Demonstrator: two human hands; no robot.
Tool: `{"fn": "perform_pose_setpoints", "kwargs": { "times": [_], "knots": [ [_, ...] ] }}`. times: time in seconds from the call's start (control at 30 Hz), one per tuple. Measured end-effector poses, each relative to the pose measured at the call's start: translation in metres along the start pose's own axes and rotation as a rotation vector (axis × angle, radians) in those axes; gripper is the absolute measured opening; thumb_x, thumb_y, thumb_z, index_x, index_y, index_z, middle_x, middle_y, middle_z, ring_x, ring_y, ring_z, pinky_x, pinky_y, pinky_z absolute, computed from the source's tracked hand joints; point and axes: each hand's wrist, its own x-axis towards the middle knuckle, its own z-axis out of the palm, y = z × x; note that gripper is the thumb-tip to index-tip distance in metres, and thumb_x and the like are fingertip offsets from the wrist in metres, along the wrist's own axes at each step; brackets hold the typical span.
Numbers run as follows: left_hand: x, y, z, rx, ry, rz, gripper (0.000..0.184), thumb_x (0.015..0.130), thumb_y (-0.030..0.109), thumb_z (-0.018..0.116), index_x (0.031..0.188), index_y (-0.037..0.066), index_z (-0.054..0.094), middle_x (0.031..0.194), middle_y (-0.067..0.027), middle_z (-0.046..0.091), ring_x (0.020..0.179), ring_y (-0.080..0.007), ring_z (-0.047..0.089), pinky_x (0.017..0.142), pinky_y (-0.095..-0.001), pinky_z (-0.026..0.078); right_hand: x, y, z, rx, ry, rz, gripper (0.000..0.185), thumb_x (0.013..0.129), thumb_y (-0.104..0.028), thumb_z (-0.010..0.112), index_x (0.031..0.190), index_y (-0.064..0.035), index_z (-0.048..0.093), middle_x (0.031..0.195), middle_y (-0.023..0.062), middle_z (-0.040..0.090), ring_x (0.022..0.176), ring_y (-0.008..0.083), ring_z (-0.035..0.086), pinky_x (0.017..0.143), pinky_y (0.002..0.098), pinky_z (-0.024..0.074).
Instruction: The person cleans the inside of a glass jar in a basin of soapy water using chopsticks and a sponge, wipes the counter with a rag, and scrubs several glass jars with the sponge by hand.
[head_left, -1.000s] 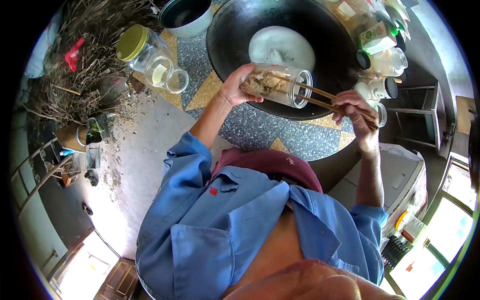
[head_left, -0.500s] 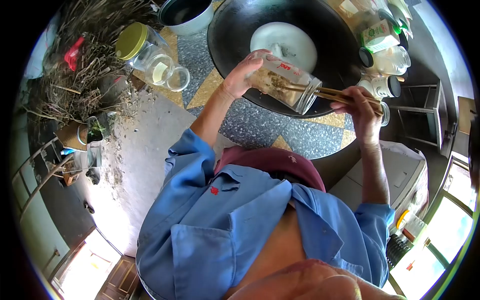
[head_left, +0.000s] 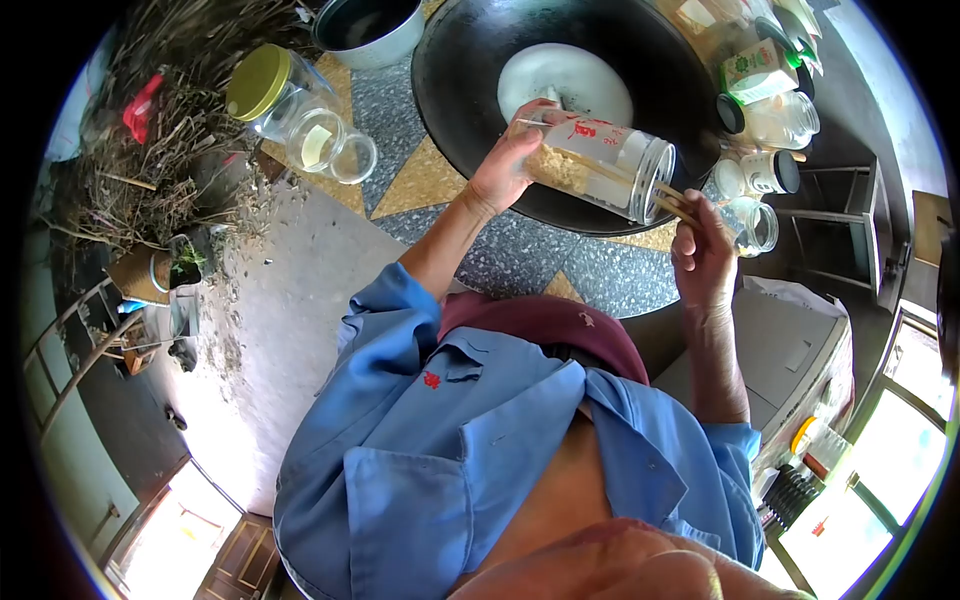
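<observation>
Tilted on its side, a clear glass jar (head_left: 610, 150) with red lettering lies in the grip of my left hand (head_left: 507, 165), its mouth facing right. Pale, crumbly contents sit toward its base. My right hand (head_left: 708, 245) pinches a pair of wooden chopsticks (head_left: 680, 200), whose far ends reach inside the jar. Beneath and beyond the jar is a large black wok (head_left: 460, 100) with whitish liquid (head_left: 560, 80) in its bottom. The handle of some utensil shows in the liquid, partly hidden by the jar.
At the right stand several glass jars (head_left: 785, 122) and a green-and-white carton (head_left: 755, 72). An open jar (head_left: 757, 228) is close to my right hand. To the left are a yellow-lidded jar (head_left: 262, 85), a pot (head_left: 375, 40) and a heap of dry twigs (head_left: 130, 200).
The jar has shifted right with my left hand. My right hand has moved slightly left and down, and the chopsticks reach deeper into the jar.
</observation>
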Motion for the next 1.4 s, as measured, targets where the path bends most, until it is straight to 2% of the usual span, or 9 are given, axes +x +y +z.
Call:
{"fn": "perform_pose_setpoints", "kwargs": {
  "times": [0.23,0.37,0.57,0.73,0.83,0.87,0.97,1.17,1.4],
  "knots": [
    [-0.001,0.016,0.003,-0.047,0.009,-0.117,0.042,0.085,0.027,0.044,0.121,0.006,0.039,0.115,-0.0099,0.049,0.106,-0.0211,0.048,0.086,-0.0346,0.043,-0.004,-0.021,0.024,-0.518,-0.179,-0.165,0.025,0.089,-0.027,0.046,0.093,-0.0031,0.055,0.087,0.011,0.061,0.041,0.0047,0.04,0.034,0.015,0.0256],
    [0.007,0.024,-0.009,0.057,-0.067,-0.298,0.042,0.085,0.03,0.042,0.117,0.001,0.044,0.112,-0.0119,0.051,0.101,-0.0231,0.052,0.085,-0.0359,0.046,0.002,-0.034,0.025,-0.636,-0.379,-0.111,0.025,0.089,-0.023,0.046,0.094,-0.0013,0.056,0.088,0.0105,0.06,0.047,0.006,0.048,0.039,0.0153,0.0339],
    [0.015,0.03,-0.008,0.165,0.102,-0.731,0.038,0.087,0.028,0.041,0.109,-0.001,0.048,0.102,-0.0126,0.057,0.094,-0.0224,0.057,0.08,-0.0369,0.048,0.007,-0.023,0.048,-1.083,-0.797,-0.452,0.016,0.087,-0.009,0.046,0.092,0.0038,0.055,0.088,0.0124,0.055,0.063,0.0129,0.058,0.052,0.0219,0.0468],
    [0.011,0.01,-0.015,0.003,0.154,-0.265,0.036,0.085,0.026,0.044,0.111,0.001,0.047,0.114,-0.0139,0.05,0.109,-0.0298,0.047,0.091,-0.0411,0.039,0.022,-0.009,0.026,-0.406,-0.235,-0.088,0.024,0.088,-0.019,0.041,0.088,0.0024,0.052,0.077,0.0165,0.059,0.056,0.0205,0.06,0.052,0.0277,0.0508],
    [0.005,0.018,-0.002,-0.208,0.019,0.045,0.037,0.083,0.023,0.048,0.115,0.005,0.043,0.117,-0.0078,0.046,0.113,-0.0226,0.041,0.092,-0.035,0.037,0.034,0.008,0.007,0.054,-0.151,0.013,0.022,0.088,-0.018,0.041,0.09,0.0011,0.052,0.077,0.0141,0.059,0.063,0.0179,0.061,0.055,0.0243,0.0501],
    [0.003,0.017,0.003,-0.044,0.006,0.193,0.045,0.078,0.023,0.056,0.116,0.009,0.039,0.111,-0.0069,0.047,0.107,-0.0209,0.044,0.09,-0.0335,0.038,0.036,0.013,0.008,0.157,0.039,0.044,0.022,0.088,-0.018,0.041,0.092,0.0006,0.053,0.077,0.0122,0.059,0.056,0.0133,0.055,0.05,0.0209,0.0442],
    [0.0,0.017,0.009,0.341,0.04,0.298,0.053,0.073,0.021,0.062,0.117,0.012,0.034,0.108,-0.0066,0.047,0.103,-0.0189,0.045,0.088,-0.0326,0.039,0.042,0.023,-0.011,0.315,-0.121,0.124,0.021,0.088,-0.018,0.043,0.093,0.0,0.053,0.078,0.0114,0.06,0.046,0.01,0.043,0.044,0.019,0.0351],
    [0.003,0.019,0.006,0.053,0.098,0.063,0.047,0.079,0.022,0.053,0.119,0.009,0.033,0.109,-0.01,0.047,0.098,-0.0236,0.051,0.074,-0.0393,0.048,0.024,-0.007,0.014,-0.273,-0.165,-0.118,0.023,0.089,-0.023,0.046,0.094,-0.0022,0.054,0.083,0.0092,0.06,0.039,0.0043,0.031,0.036,0.0171,0.0246],
    [0.011,0.035,-0.016,-0.14,-0.003,-0.428,0.046,0.082,0.038,0.047,0.113,0.004,0.044,0.097,-0.0187,0.057,0.075,-0.0316,0.061,0.05,-0.0406,0.053,0.015,-0.032,0.028,-0.618,-0.417,-0.131,0.026,0.089,-0.025,0.045,0.092,-0.0009,0.055,0.085,0.0087,0.059,0.042,0.0052,0.042,0.039,0.0156,0.0331]
  ]
}}
